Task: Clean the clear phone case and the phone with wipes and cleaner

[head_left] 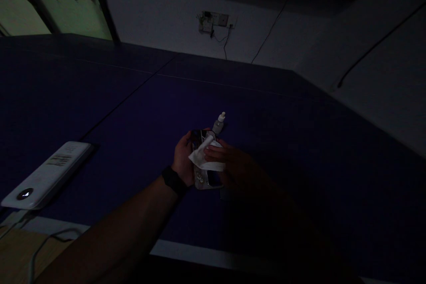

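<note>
The phone, long axis near to far, is grasped from the left by the left hand; on it, white cloth is touched by the right hand, whether pinched cannot be told

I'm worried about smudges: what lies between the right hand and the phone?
A white cloth lies between the right hand and phone, head view.

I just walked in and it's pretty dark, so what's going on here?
A person's left hand holds what looks like a phone, while their right hand has its fingers on a white cloth or tissue lying over it. A small bottle stands just beyond on the blue tabletop. Off to the left lies a white block with a small lit display.
</note>
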`<action>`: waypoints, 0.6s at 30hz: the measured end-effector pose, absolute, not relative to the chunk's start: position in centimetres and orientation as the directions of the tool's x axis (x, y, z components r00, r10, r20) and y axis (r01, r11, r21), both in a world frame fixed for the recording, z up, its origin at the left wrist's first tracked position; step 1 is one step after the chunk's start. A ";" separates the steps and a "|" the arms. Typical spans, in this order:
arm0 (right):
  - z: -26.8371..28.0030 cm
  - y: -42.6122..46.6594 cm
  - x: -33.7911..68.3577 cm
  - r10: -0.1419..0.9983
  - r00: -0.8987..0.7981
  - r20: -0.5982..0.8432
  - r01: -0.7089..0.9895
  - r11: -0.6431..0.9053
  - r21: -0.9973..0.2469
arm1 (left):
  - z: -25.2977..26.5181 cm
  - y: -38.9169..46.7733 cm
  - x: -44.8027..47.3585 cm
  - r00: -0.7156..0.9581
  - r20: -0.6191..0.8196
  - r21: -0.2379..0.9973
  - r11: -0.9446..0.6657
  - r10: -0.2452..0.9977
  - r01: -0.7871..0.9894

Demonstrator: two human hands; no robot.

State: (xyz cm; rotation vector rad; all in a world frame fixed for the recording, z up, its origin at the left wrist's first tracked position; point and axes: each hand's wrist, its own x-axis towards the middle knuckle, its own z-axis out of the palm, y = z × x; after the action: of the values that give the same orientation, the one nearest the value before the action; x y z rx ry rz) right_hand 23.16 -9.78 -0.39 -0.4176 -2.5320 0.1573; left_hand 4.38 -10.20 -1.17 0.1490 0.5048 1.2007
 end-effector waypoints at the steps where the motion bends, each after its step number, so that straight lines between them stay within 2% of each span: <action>1: -0.4 -9.8 23.0 0.336 -0.804 0.490 0.279 0.942 -0.188 | -1.2 -10.2 4.3 0.281 -0.287 0.360 0.375 0.916 -0.854; 4: -0.3 -9.9 22.8 0.255 -0.876 0.408 0.192 0.963 -0.190 | -1.3 -10.1 4.1 0.328 -0.272 0.354 0.411 0.905 -0.840; 6: -0.1 -9.9 23.0 0.197 -0.891 0.410 0.114 0.969 -0.219 | -1.3 -9.9 4.1 0.334 -0.283 0.375 0.424 0.899 -0.824; 8: -0.2 -9.8 23.4 0.226 -0.865 0.449 0.126 0.962 -0.243 | -1.1 -10.0 4.2 0.305 -0.298 0.382 0.406 0.904 -0.830; 11: -0.4 -9.6 23.2 0.322 -0.817 0.479 0.236 0.944 -0.232 | -0.6 -10.2 4.3 0.263 -0.316 0.364 0.373 0.911 -0.854; 15: -0.4 -9.7 22.8 0.213 -0.883 0.418 0.138 0.969 -0.203 | -0.1 -10.2 4.4 0.303 -0.332 0.387 0.422 0.893 -0.820; 16: -0.3 -9.7 23.0 0.208 -0.878 0.432 0.128 0.970 -0.206 | 0.0 -10.1 4.4 0.299 -0.336 0.389 0.421 0.893 -0.819; 18: -0.3 -9.6 23.7 0.270 -0.818 0.508 0.185 0.960 -0.212 | 0.0 -10.1 4.6 0.263 -0.335 0.388 0.387 0.905 -0.836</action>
State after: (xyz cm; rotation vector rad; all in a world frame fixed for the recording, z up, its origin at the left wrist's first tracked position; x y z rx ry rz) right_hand 23.75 -9.56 -0.29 -0.3214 -2.5525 0.2065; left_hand 4.58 -10.06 -0.05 0.1428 0.5543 1.1820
